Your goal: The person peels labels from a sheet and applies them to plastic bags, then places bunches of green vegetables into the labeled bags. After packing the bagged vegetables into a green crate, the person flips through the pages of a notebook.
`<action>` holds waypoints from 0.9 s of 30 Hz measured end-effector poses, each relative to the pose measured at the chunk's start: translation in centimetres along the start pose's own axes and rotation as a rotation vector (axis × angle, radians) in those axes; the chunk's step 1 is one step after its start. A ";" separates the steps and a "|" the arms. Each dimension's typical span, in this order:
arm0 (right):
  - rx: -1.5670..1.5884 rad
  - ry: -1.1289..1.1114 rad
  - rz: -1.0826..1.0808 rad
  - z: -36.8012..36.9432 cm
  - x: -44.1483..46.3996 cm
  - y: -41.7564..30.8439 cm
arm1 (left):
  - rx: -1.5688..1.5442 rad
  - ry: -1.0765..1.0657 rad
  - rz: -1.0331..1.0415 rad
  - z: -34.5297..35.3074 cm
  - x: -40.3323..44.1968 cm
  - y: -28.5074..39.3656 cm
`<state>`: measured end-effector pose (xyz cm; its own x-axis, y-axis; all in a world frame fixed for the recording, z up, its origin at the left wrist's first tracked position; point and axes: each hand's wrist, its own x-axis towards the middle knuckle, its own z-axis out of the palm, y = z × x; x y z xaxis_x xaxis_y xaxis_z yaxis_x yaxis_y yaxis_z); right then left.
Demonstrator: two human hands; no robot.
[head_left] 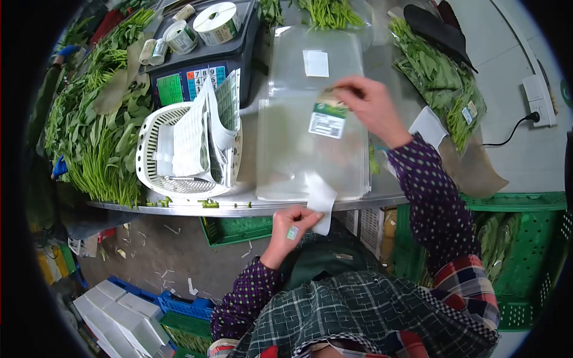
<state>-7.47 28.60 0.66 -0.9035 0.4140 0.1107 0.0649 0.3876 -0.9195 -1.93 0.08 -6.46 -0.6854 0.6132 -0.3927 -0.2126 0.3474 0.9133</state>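
Clock read with the clear plastic bags [282,167] at centre, twelve at the far side of the table from the person. From where I stood, the right hand [375,110] was at two o'clock, thumb and forefinger nearly closed, pinching the upper edge of a green-banded printed label [327,117]. The label hung just off the centre of the bags, towards one o'clock; whether it touched the plastic I could not tell. The left hand [283,231], between six and seven, had its thumb and finger closed on a white paper strip [321,209] at six, which reached up over the table's near edge. A small sticker [292,232] sat on the back of that hand. A white paper square [316,63] lay on the plastic at twelve. At nine: a white basket [143,152] of papers, loose greens [104,170] beyond. At ten: a scale [170,89] bearing label rolls [216,25]. At two, past the right hand: bagged greens [440,80].
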 end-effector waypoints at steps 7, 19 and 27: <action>-0.735 -0.054 -0.130 5.9 -1.6 8.5 | 0.072 -0.003 0.038 -0.8 1.4 2.6; -0.207 -0.506 -0.266 7.2 -11.7 -4.1 | 0.128 0.191 0.202 -0.8 3.5 1.4; 0.151 0.057 0.280 3.4 -5.1 2.2 | 0.245 0.106 0.046 -2.4 3.6 3.0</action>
<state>-4.14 24.50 -3.21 -0.8341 0.5343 -0.1370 0.2398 0.1275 -0.9624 -6.74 1.60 -4.84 -0.7624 0.5590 -0.3261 -0.0138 0.4898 0.8717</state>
